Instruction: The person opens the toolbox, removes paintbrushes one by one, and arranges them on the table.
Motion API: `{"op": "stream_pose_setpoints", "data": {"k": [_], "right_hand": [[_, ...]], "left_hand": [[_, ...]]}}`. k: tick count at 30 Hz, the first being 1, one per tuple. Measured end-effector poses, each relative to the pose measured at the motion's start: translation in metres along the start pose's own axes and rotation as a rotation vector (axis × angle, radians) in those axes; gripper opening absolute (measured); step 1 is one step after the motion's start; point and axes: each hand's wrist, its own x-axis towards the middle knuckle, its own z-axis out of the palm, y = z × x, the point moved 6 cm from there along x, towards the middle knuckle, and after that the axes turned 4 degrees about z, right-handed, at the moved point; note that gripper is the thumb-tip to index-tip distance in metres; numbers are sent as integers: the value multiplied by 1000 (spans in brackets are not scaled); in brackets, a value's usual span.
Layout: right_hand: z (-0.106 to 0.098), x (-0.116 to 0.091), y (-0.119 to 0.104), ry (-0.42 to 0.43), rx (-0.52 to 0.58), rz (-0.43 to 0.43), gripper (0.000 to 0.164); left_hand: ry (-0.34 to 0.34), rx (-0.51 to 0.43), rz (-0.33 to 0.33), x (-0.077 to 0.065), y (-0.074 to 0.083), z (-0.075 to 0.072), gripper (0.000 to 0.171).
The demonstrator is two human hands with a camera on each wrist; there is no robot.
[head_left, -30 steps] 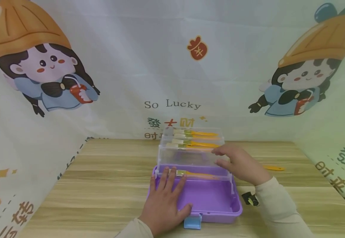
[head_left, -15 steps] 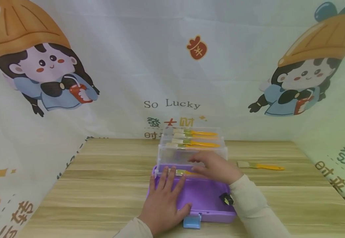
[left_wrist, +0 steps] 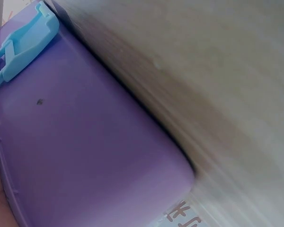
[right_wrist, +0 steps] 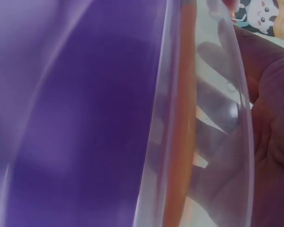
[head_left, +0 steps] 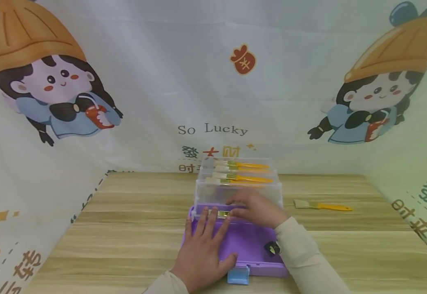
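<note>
A purple storage box (head_left: 250, 241) stands open, with stepped clear trays (head_left: 242, 194) raised behind it. My left hand (head_left: 202, 249) lies spread over the box's left side, fingertips by the lowest tray. A flat paintbrush (head_left: 223, 214) lies in that tray, its bristles partly behind the left fingers and its handle covered by the right hand in the head view. My right hand (head_left: 255, 208) reaches in from the right, thumb beside the brush's metal ferrule, forefinger apart from it. In the right wrist view the orange handle (right_wrist: 182, 113) shows along the tray, with the palm beyond the clear wall.
Upper trays hold several yellow-handled paintbrushes (head_left: 250, 179). Another paintbrush (head_left: 323, 205) lies on the wooden table (head_left: 125, 228) to the right. A light blue latch (head_left: 238, 275) hangs at the box front. A small black item (head_left: 272, 248) sits at the right wrist. A printed cloth surrounds the table.
My right hand has moved left across the lowest tray to the brush's ferrule, uncovering the loose paintbrush on the table. The left hand has stayed in place.
</note>
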Motion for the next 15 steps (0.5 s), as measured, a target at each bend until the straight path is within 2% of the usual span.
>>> {"op": "stream_pose_setpoints", "data": {"k": [15], "right_hand": [[5, 7, 10, -35, -60, 89, 25]], "left_hand": [[3, -1, -2, 0, 1, 1, 79]]}}
